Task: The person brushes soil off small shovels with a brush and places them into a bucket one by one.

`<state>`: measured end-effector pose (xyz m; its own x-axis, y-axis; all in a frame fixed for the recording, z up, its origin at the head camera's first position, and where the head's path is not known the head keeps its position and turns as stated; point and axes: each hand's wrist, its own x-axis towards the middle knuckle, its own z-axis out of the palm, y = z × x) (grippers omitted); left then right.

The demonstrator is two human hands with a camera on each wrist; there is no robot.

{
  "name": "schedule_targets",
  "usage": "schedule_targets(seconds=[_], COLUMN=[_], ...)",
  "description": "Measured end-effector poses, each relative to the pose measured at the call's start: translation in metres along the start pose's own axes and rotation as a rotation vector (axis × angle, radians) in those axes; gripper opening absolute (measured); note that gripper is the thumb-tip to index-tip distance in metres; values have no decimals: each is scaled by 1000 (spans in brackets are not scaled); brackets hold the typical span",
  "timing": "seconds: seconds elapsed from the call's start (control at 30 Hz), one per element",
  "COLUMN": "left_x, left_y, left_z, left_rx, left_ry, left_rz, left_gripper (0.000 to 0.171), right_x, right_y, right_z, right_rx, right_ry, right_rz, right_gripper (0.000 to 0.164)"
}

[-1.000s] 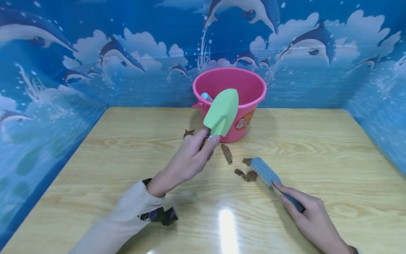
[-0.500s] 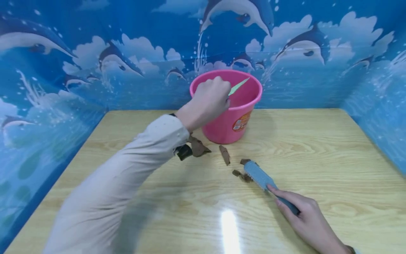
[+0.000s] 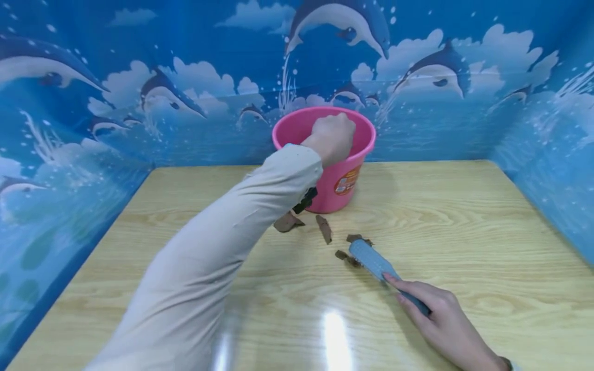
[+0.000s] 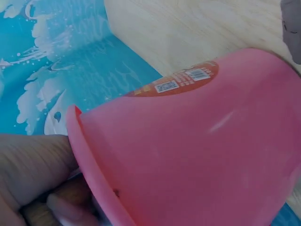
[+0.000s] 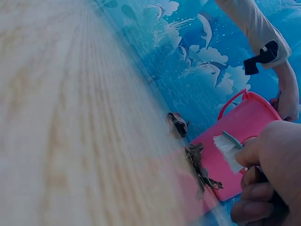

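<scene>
My left hand [image 3: 333,135] reaches over the mouth of the pink bucket [image 3: 330,191], knuckles up. In the left wrist view it grips the wooden handle [image 4: 77,190] of a trowel right at the bucket's rim; the trowel's blade is hidden inside. My right hand [image 3: 436,314] holds a blue-grey brush [image 3: 371,258] by its dark handle, forefinger along the back. Its white bristles [image 5: 227,151] show in the right wrist view. The brush head lies low over brown, crumpled, leaf-like scraps [image 3: 355,238] on the table.
More brown scraps [image 3: 287,222] lie in front of the bucket, with a long narrow piece [image 3: 324,230] between them and the brush. A blue dolphin-print sheet [image 3: 209,129] walls the wood-grain table [image 3: 441,221] at the back and sides.
My left hand has carried the green trowel from in front of the bucket up over its rim, turning the blade down inside. My right hand and the brush stay nearly in place by the scraps.
</scene>
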<state>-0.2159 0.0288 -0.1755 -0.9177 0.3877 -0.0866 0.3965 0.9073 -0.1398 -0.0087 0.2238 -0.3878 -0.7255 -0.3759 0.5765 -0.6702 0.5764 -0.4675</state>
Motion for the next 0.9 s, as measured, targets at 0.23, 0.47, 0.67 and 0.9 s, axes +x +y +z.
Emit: schedule_targets(seconds=[0.23,0.47,0.67,0.9], left_x=[10,17,15,-8], left_y=[-8,-22,-21,-25], left_z=[7,20,18,32], left_rx=[-271,-441,-431,-508], left_ry=[-131,-195,-191,126], left_rz=[-31,-63,-70,114], left_gripper=[27,17,27,28], right_x=[0,3,4,4], right_y=[-1,-3,-3,17], right_z=[3,1,-3,-22], right_rx=[5,-5,-34,-138], right_ry=[8,-1,3,101], right_rz=[-24,-14,-4,67], right_gripper=[57,56,56,53])
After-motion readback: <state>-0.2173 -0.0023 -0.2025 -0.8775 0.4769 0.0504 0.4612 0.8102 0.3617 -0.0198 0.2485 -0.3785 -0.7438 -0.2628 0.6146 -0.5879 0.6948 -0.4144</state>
